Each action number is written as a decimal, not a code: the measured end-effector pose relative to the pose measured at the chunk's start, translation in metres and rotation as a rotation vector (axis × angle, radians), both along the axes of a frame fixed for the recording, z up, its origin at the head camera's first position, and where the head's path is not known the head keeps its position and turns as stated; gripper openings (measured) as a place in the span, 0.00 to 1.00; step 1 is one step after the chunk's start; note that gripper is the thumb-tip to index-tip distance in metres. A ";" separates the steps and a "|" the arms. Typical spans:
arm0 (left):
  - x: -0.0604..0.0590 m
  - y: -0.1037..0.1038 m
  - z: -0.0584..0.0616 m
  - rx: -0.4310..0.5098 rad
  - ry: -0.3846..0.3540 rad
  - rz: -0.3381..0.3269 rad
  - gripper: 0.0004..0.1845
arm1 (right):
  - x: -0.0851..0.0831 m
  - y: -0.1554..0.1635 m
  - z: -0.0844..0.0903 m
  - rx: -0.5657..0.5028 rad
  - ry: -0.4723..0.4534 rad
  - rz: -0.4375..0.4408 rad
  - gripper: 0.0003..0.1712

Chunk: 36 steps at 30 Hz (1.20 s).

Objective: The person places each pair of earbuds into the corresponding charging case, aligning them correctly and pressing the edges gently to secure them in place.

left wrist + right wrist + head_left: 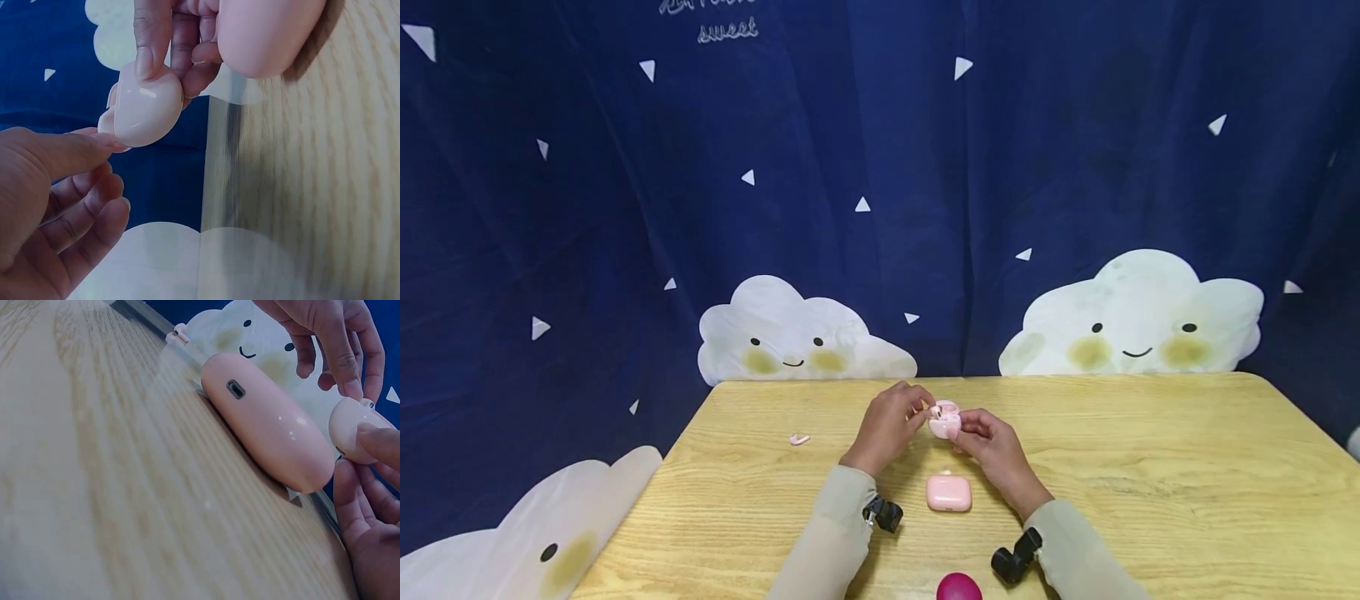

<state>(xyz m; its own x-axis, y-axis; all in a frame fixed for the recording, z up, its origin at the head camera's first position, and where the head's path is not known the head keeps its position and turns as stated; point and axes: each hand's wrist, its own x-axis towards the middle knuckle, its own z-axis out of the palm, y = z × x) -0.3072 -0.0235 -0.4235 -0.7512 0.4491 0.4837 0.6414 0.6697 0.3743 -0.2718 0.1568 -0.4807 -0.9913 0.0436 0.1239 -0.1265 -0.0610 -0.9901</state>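
Note:
In the head view, my right hand [996, 450] grips a small pale pink earbud case [945, 427] above the table, its lid raised. The right thumb lies on the case's rounded shell, as the left wrist view shows. My left hand [891, 425] reaches in from the other side and pinches an earbud [936, 412] between thumb and fingertip at the case's opening. Fingers partly cover that earbud. On the table just in front of the hands lies a second, darker pink case [949, 493], closed, with a charging port [235, 389] seen in the right wrist view.
Another earbud [799, 439] lies on the wooden table [1150, 483] left of the left hand. A round magenta object [958, 587] sits near the bottom edge of the head view. Behind the table hangs a dark blue curtain [880, 125] with cloud prints.

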 end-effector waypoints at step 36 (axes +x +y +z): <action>-0.004 -0.003 0.004 -0.055 0.048 0.006 0.10 | -0.003 -0.001 0.003 0.015 -0.011 -0.019 0.15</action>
